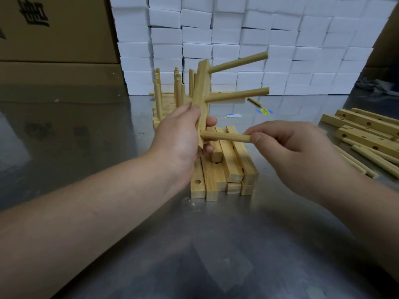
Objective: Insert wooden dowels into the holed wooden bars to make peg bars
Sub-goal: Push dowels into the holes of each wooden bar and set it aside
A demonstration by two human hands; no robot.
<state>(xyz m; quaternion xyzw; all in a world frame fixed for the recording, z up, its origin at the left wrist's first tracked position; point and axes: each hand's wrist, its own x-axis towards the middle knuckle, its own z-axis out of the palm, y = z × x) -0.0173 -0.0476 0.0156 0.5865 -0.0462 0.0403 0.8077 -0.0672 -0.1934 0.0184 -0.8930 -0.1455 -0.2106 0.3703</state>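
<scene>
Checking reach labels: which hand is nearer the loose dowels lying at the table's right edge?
Right. The right hand, pinching a dowel, sits just left of the loose dowels; the left hand grips the bar farther left.

Your only view comes from the camera on your head: it looks forward and down across the metal table (216, 244) toward the stacked white blocks (280, 50), close over your left hand (179, 134) and right hand (302, 154) (wide-angle, edges bowed).
</scene>
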